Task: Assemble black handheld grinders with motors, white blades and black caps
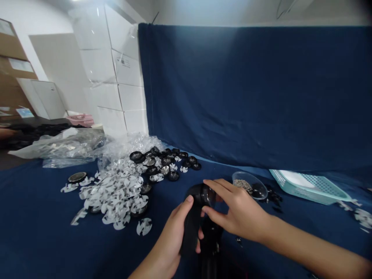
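Observation:
A black handheld device [190, 228], which looks like a lint shaver, stands tilted in front of me. My left hand [177, 228] is wrapped round its handle, thumb near the top. At its round head, which has a ribbed, shiny ring [207, 195], the fingers and thumb of my right hand [240, 207] close on the rim from the right; they partly hide the head's front. To the left lies a heap of flat grey-white plastic pieces [116, 193]. Several black round caps [173, 176], some with metallic centres, lie around that heap. Below my hands a dark object [210, 240] is hard to make out.
A clear bowl [250, 184] of small metal parts sits on the right, with small black pieces [273, 197] beside it. Behind is a mint basket [316, 188]. Clear plastic bags [75, 143] lie at left. White boxes [116, 73] and a blue curtain [255, 89] bound the back.

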### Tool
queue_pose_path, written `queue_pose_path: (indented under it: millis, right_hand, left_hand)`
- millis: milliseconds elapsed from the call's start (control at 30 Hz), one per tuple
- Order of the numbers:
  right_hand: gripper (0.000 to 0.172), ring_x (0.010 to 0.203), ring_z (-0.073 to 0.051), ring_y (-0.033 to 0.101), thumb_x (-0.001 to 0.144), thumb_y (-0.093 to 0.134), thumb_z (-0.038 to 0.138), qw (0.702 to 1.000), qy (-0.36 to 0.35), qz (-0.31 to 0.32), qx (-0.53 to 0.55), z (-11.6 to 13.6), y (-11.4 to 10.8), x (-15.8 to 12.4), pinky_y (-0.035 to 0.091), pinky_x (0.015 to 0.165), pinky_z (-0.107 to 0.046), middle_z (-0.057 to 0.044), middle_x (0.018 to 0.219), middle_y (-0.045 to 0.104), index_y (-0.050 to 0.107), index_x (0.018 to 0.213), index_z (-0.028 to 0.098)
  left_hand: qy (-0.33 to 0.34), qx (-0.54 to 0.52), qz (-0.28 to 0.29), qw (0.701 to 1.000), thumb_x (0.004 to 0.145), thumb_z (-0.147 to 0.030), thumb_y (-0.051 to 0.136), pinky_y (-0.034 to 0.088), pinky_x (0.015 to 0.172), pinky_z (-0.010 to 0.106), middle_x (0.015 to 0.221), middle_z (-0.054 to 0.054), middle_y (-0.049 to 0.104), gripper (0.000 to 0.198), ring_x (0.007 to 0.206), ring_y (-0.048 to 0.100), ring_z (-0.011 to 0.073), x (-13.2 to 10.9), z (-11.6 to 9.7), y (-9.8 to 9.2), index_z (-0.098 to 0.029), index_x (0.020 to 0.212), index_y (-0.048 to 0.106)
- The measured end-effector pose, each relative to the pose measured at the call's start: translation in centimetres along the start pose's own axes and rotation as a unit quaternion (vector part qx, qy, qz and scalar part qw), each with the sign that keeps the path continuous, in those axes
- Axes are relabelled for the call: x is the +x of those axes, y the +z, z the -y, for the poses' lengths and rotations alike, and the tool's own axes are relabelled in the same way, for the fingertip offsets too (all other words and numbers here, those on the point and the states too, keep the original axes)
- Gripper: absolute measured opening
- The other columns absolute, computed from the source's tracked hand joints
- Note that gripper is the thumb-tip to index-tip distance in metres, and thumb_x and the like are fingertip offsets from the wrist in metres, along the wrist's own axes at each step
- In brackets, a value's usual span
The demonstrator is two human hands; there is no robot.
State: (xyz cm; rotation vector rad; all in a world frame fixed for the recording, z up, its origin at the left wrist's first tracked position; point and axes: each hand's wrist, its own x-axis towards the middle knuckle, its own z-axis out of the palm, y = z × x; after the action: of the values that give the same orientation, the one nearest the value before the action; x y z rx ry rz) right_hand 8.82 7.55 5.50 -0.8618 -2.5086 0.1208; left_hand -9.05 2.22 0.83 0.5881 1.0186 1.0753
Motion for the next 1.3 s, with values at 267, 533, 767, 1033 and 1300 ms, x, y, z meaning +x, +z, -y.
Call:
queue_pose_path:
  millis: [267, 533, 767, 1033, 1300]
  right_hand:
    - [0.051, 0.128, -0.024, 0.044, 0.095, 0.047, 0.013, 0.988, -0.145, 0.036, -0.037, 0.9, -5.4, -4.3, 0.044, 0.105, -0.042, -0.007, 0.146, 0.042, 0.039, 0.144, 0.027]
    - [0.044, 0.078, -0.023, 0.062, 0.092, 0.055, 0.046, 0.983, 0.117, -0.112, 0.085, 3.7, -5.7, -7.5, 0.054, 0.071, -0.039, -0.009, 0.092, 0.064, 0.059, 0.124, 0.016]
    - [0.054, 0.104, -0.023, 0.061, 0.089, 0.061, 0.049, 0.954, 0.187, -0.105, 0.210, 4.3, -7.3, -9.7, 0.055, 0.086, -0.038, -0.008, 0.123, 0.060, 0.051, 0.135, 0.025]
    - [0.058, 0.112, -0.022, 0.057, 0.085, 0.070, 0.028, 0.963, 0.084, -0.145, 0.212, 3.9, -7.9, -11.6, 0.052, 0.096, -0.039, -0.007, 0.128, 0.053, 0.048, 0.138, 0.030]
    - [0.053, 0.119, -0.024, 0.050, 0.093, 0.055, 0.011, 0.983, -0.182, -0.013, -0.014, 0.9, -9.7, -12.8, 0.048, 0.098, -0.041, -0.009, 0.138, 0.050, 0.045, 0.141, 0.030]
  left_hand:
    - [-0.024, 0.070, 0.027, 0.997, 0.082, -0.069, 0.050, 0.042, 0.038, 0.022, 0.051, 0.005, 0.061, 0.064, 0.038, 0.051, 0.0124, -4.5, -0.3, 3.0, -0.008, 0.090, 0.068]
    - [0.103, 0.148, -0.013, 0.984, 0.085, -0.063, 0.051, 0.045, 0.045, 0.024, 0.060, 0.001, 0.062, 0.051, 0.048, 0.054, 0.0141, -7.7, 1.3, 7.4, -0.015, 0.097, 0.063]
    - [0.144, 0.176, -0.011, 0.974, 0.086, -0.060, 0.053, 0.044, 0.046, 0.023, 0.059, -0.002, 0.057, 0.051, 0.052, 0.052, 0.0139, -8.7, 2.3, 9.7, -0.016, 0.109, 0.060]
    - [0.106, 0.157, 0.004, 0.982, 0.083, -0.062, 0.054, 0.042, 0.042, 0.021, 0.057, 0.000, 0.059, 0.048, 0.045, 0.051, 0.0125, -9.4, 2.2, 10.8, -0.015, 0.094, 0.063]
    - [-0.106, 0.129, 0.053, 0.984, 0.078, -0.071, 0.052, 0.038, 0.038, 0.022, 0.050, 0.004, 0.057, 0.064, 0.039, 0.046, 0.0119, -9.5, 1.8, 10.0, -0.010, 0.086, 0.068]
